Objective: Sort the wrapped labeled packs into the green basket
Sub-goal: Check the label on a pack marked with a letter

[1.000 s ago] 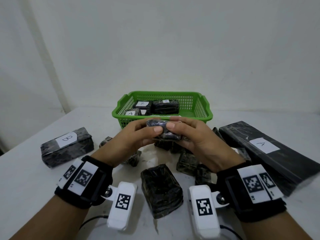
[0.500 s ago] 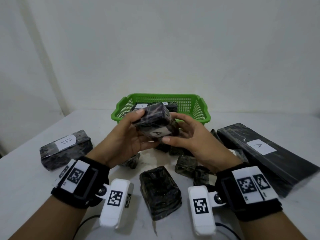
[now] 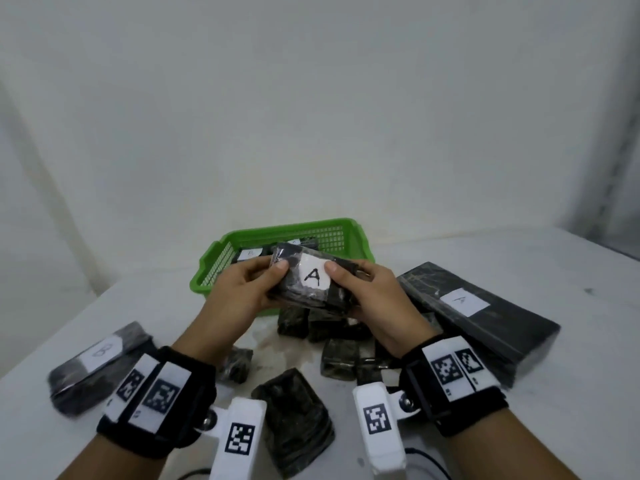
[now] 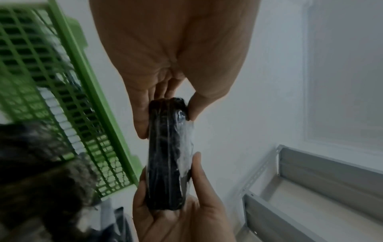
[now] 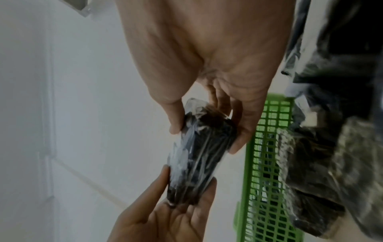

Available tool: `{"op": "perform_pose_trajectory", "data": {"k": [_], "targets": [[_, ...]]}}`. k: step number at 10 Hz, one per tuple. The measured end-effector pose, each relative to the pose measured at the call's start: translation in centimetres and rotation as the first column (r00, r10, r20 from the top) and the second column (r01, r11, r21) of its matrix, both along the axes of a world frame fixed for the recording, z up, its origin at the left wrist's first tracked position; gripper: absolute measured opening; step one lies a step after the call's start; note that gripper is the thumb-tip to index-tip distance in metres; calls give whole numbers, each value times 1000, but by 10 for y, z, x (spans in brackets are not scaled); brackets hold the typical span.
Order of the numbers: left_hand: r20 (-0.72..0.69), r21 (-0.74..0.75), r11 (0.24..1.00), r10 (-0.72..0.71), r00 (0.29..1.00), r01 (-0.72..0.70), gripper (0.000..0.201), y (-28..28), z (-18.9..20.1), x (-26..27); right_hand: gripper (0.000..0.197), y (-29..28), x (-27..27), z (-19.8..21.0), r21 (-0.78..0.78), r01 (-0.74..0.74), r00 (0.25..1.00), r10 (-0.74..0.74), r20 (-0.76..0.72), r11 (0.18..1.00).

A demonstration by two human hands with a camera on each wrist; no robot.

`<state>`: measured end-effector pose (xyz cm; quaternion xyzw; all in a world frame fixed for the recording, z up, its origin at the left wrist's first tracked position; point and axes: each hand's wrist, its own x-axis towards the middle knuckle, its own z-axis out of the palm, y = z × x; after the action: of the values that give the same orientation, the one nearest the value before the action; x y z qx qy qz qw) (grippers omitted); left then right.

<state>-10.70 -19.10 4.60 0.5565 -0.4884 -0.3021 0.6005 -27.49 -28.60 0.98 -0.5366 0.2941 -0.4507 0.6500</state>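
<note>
Both hands hold one dark wrapped pack (image 3: 313, 284) in the air just in front of the green basket (image 3: 349, 233), its white label with the letter A facing me. My left hand (image 3: 258, 282) pinches its left end, thumb on top. My right hand (image 3: 349, 287) pinches the right end the same way. In the left wrist view the pack (image 4: 168, 153) shows edge-on between thumb and fingers, and likewise in the right wrist view (image 5: 199, 153). The basket holds several labeled dark packs (image 3: 251, 253).
Several small dark wrapped packs (image 3: 294, 414) lie on the white table below my hands. A long dark pack labeled A (image 3: 481, 313) lies at the right. A pack labeled B (image 3: 93, 365) lies at the left. A white wall stands behind the basket.
The pack has been turned in my hands so that its A label now faces up toward me. Both hands stay on its ends, slightly higher and closer to the basket.
</note>
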Motion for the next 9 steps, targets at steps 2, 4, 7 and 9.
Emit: {"op": "perform_pose_trajectory", "data": {"k": [2, 4, 7, 9], "targets": [[-61, 77, 989, -126, 990, 130, 32, -69, 33, -64, 16, -26, -77, 33, 95, 63, 988, -75, 137, 994], [-117, 191, 935, -281, 953, 299, 37, -158, 35, -172, 13, -72, -197, 43, 88, 240, 970, -242, 19, 967], [53, 434, 835, -400, 915, 340, 43, -243, 12, -298, 18, -138, -318, 20, 169, 428, 896, -393, -204, 888], [128, 561, 782, -405, 905, 271, 46, -281, -14, -334, 39, -178, -345, -11, 186, 534, 812, -439, -384, 825]]}}
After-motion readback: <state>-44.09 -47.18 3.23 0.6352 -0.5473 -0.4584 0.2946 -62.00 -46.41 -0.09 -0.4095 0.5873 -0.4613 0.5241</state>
